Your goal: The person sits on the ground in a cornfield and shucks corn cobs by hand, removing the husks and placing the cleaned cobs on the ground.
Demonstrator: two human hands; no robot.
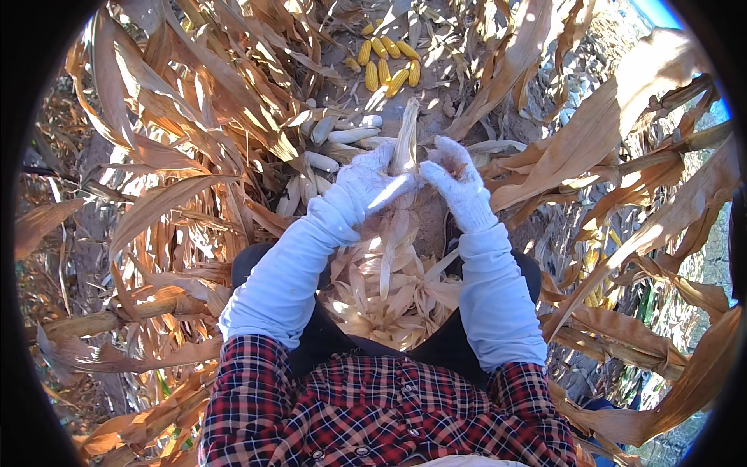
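Note:
My left hand [373,172], in a white knit glove, is closed around a husked ear of corn [405,137] with dry, pale leaves. The ear stands up between thumb and fingers, and a strip of husk [388,257] hangs below that hand. Just to the right, my right hand [458,181] is gloved too, its fingers curled but apart from the thumb. Brown matter, perhaps corn silk or dirt, shows at its palm. The right thumb tip is close to the left thumb; whether they touch is unclear.
Several bare yellow corn cobs [384,69] lie on the soil ahead. Ears in pale husk [350,135] lie left of my hands. Loose husks [373,309] are heaped between my knees. Dry corn stalks [111,318] and leaves [589,140] crowd both sides; more yellow cobs [592,274] lie at right.

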